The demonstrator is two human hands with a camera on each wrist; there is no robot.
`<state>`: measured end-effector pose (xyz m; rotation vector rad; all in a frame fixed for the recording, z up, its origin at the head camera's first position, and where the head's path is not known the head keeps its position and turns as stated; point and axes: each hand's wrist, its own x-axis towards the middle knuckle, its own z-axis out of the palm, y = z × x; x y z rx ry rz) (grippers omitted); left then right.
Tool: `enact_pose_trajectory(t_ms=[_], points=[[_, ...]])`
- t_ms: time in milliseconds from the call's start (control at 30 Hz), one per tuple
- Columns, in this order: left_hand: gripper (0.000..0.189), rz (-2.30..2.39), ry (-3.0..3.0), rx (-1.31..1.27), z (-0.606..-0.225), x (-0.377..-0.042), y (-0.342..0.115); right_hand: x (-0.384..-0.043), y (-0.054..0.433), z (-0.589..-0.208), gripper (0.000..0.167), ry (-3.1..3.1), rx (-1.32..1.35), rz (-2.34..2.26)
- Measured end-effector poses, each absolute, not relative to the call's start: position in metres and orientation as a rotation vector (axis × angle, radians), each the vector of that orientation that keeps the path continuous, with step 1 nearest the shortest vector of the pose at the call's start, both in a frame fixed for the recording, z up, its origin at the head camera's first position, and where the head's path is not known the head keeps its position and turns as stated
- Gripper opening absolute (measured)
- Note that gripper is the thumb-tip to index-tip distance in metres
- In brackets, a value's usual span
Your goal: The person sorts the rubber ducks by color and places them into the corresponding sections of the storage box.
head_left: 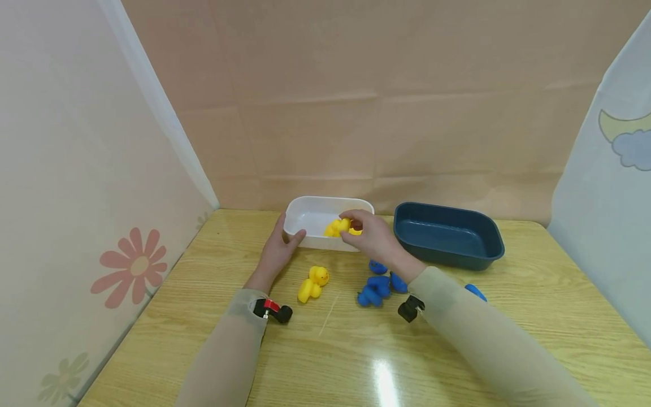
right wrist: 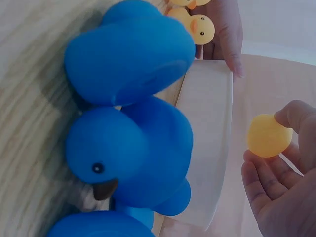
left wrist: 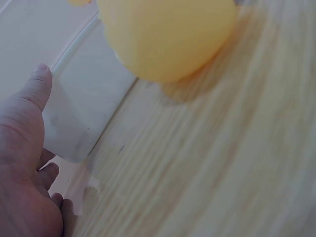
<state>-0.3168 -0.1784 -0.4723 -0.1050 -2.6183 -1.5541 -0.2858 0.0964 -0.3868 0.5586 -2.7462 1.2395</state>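
A white plastic bin (head_left: 317, 242) stands at the back of the table, with yellow rubber ducks inside its right half. My left hand (head_left: 277, 249) grips the bin's left end, thumb over the front rim and fingers against the outside. Over the bin's right part, my right hand (head_left: 375, 236) pinches a yellow rubber duck (right wrist: 269, 136) between thumb and fingers; only its rounded body shows in the right wrist view. Two more yellow ducks (head_left: 319, 275) lie on the table in front of the bin, between my forearms.
A dark blue bin (head_left: 442, 252) stands right of the white one. Several blue rubber ducks (head_left: 378, 285) lie in front of the bins near my right wrist, and another blue duck (head_left: 476, 292) lies beyond my right sleeve. A paper-covered wall (head_left: 315, 141) rises behind.
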Motion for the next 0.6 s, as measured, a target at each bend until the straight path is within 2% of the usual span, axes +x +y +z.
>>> enact_pose_trajectory(t_ms=[600], points=[[0.094,-1.563,-2.619,-0.083,-0.472,-0.317,-0.177,-0.308,0.096,-0.390,0.052,-2.783,0.494,1.300]])
